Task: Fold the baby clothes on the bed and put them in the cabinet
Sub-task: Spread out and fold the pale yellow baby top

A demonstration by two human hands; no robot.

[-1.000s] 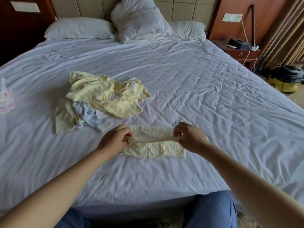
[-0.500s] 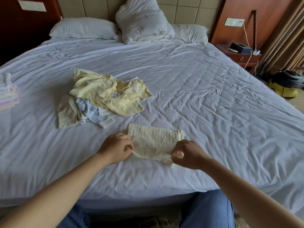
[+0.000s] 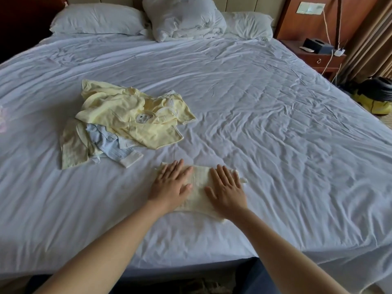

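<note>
- Head view, change: half a second earlier both hands pinch the near edge of the cream garment [image 3: 198, 187]. Now the left hand [image 3: 169, 185] and the right hand [image 3: 227, 192] lie flat on it, fingers straight, gripping nothing, palms pressing it into the bed [image 3: 275, 124].
- Head view, the task's thing: we see the garment folded under both palms, close to the near edge of the bed. A strip of cloth shows between the hands, and a small tab sticks out just past the right hand's fingertips.
- Head view, what is left: the unfolded pile [image 3: 131, 122] of yellow and blue baby clothes lies up and to the left, apart from the garment. The cabinet is not in view.
- Risk, as we judge it: the cloth looks soft and the sheet is wrinkled, so the fold may spring open once the palms lift.
- Risk: smoothing strokes may drag the top layer askew instead of flattening it.
- Risk: the loose tab may catch and pull the fold apart when we pick the garment up.
- Risk: a reach for the pile may brush the garment out of shape.
</note>
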